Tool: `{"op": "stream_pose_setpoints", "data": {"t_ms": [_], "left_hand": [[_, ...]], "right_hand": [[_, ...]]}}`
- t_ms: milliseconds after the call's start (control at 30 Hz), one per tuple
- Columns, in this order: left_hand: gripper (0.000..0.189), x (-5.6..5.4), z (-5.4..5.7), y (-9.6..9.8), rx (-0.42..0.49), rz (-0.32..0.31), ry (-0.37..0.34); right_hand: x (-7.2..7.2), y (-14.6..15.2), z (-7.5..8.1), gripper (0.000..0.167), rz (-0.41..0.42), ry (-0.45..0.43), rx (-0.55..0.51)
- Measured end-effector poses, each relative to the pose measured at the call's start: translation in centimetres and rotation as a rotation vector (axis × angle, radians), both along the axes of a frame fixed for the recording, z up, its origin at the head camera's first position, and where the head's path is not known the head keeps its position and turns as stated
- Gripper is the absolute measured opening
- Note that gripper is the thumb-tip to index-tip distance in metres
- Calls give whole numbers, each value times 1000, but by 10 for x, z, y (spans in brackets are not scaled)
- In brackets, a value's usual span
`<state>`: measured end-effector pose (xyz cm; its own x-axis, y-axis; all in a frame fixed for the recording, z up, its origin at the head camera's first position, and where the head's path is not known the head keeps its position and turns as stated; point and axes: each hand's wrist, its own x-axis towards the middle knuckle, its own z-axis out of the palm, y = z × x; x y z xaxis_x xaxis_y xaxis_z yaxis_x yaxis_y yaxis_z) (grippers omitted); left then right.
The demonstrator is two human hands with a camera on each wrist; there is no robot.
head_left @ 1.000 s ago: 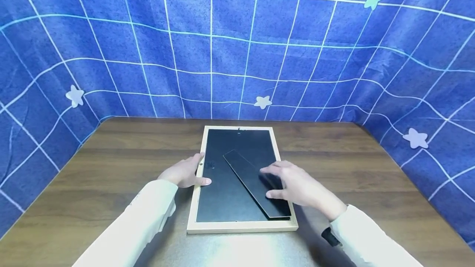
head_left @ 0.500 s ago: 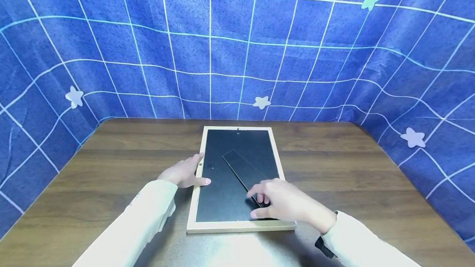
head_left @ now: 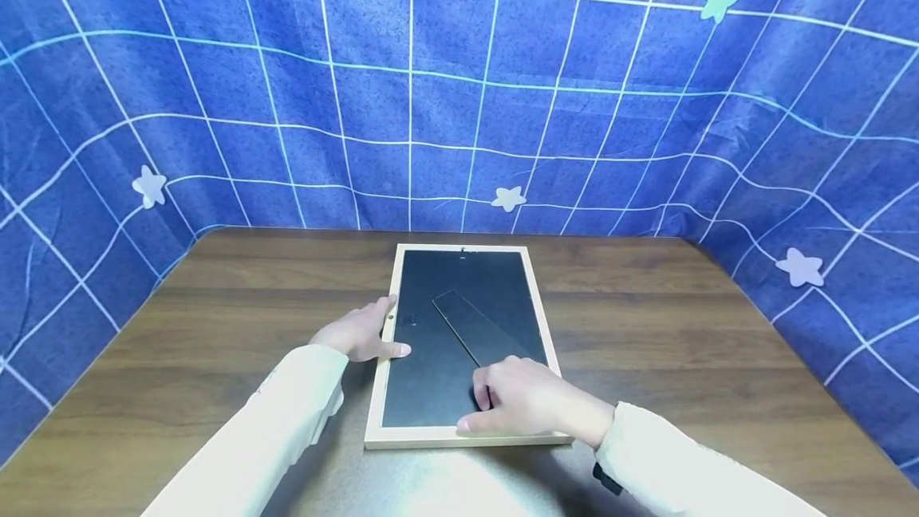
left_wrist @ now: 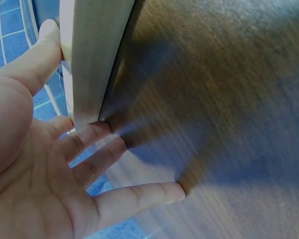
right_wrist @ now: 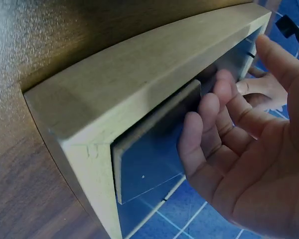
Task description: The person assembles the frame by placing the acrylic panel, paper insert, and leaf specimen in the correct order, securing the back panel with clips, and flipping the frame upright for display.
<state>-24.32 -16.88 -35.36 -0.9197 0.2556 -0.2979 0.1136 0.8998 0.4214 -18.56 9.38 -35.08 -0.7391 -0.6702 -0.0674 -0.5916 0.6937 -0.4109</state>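
A picture frame (head_left: 376, 405) with a light wooden rim lies face down, its black backing board (head_left: 424, 389) facing up. A hinged black easel stand (head_left: 474, 325) slants across the backing, its lower end slightly raised in the right wrist view (right_wrist: 149, 149). My left hand (head_left: 359, 333) rests at the frame's left side, thumb over the rim; in the left wrist view its fingers (left_wrist: 144, 196) spread straight along the outer side and table. My right hand (head_left: 520, 397) curls its fingers at the stand's lower left edge, thumb at the bottom rim.
The frame lies on a brown wood-grain table (head_left: 646, 357). A blue curtain (head_left: 445, 118) with white lines and stars hangs behind and beside the table. A dark band (head_left: 606, 481) shows at the right sleeve.
My right hand has moved left and toward the near edge of the frame, from over the stand's right side to its lower left edge, its fingers curling. The left hand stays put.
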Motion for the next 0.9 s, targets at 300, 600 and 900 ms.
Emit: {"op": "stream_pose_setpoints", "data": {"t_ms": [300,600,900], "left_hand": [[91,-2,-2,0,-10,2,3],[90,-1,-2,2,-21,3,-3],[90,0,0,2,-31,3,-12]], "right_hand": [[-8,-4,-2,39,-31,-80,11],[-14,-7,-5,40,-54,-171,-3],[-16,-16,-4,49,-172,-279,20]]}}
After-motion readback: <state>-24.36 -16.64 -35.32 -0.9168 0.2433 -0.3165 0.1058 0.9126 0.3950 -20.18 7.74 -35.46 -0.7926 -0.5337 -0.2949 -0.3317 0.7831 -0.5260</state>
